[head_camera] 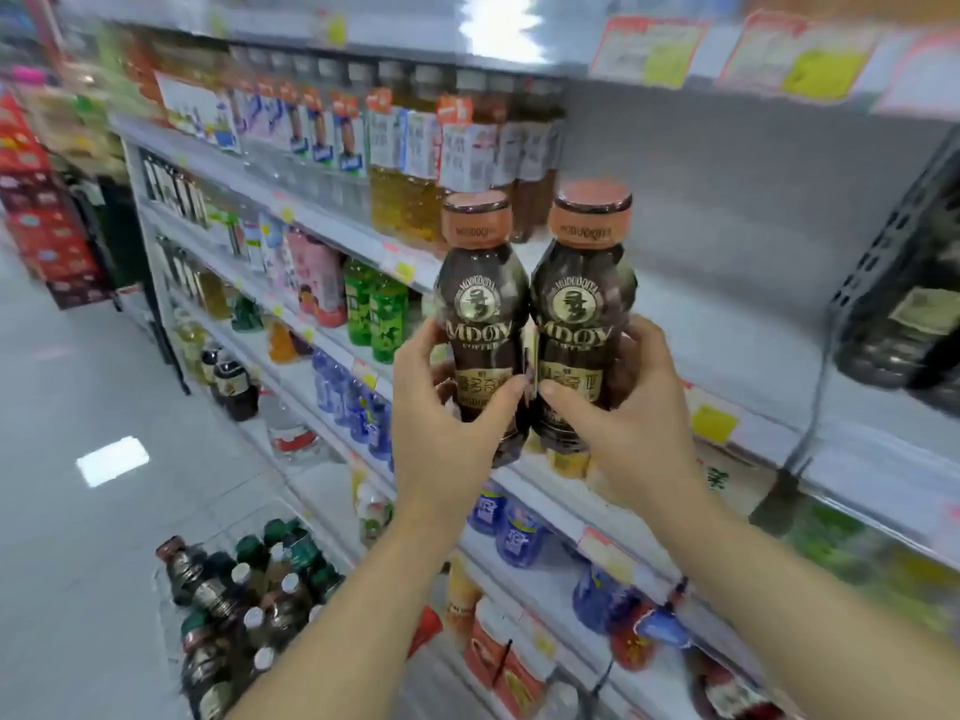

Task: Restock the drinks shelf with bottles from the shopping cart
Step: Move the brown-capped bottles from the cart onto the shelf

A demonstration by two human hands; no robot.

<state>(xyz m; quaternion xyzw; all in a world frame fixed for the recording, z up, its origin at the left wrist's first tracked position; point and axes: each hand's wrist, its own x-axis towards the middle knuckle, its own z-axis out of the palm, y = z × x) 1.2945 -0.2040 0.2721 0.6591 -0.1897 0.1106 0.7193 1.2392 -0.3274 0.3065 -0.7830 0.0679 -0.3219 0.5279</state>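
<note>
Bottles remain piled in the cart (171,574); left hand (441,423) and right hand (628,423) each grip a coffee bottle (480,304), neither yet on the bare shelf (727,324).

- You have one view, from the camera on your head, facing forward and slightly down along the drinks shelf (322,220), which runs far left to near right.
- It is close: your left hand (441,433) and right hand (639,428), gripping the left coffee bottle (480,304) and right coffee bottle (584,298), fill the centre.
</note>
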